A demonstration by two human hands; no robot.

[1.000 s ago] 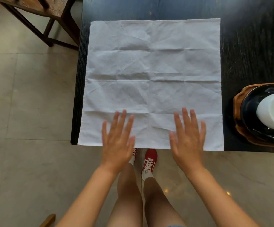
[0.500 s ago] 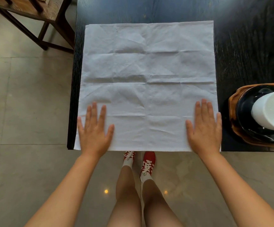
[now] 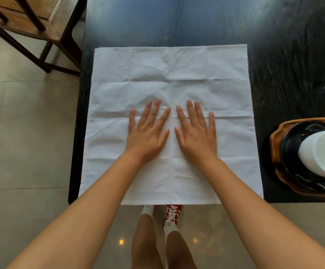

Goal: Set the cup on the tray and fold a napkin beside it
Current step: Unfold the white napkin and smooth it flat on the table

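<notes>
Right now your two palms lie flat on the napkin (image 3: 169,121), side by side near its middle: left hand (image 3: 148,133) and right hand (image 3: 195,134), thumbs almost touching, fingers spread and pointing away from you. Neither hand has hold of anything; both are fully open and pressed down on the cloth.

The napkin is spread out as one square sheet on the dark table (image 3: 274,55), its near edge along the table's front edge and its left edge close to the table's left side. The creases run mostly left to right, and one runs under your fingers. A fold would, I judge, go along that line, so what matters is where the edges lie from your fingers: the far edge is well beyond your fingertips, the near edge is back under your forearms (closer to the wrists than to the fingers). The left hand is nearer the left corners, the right hand nearer the right ones.

The cup (image 3: 322,152) looks already placed: it sits on a dark saucer (image 3: 291,152) on the wooden tray (image 3: 274,152), just to the right of the napkin, apart from both hands and closer to the right one.
</notes>
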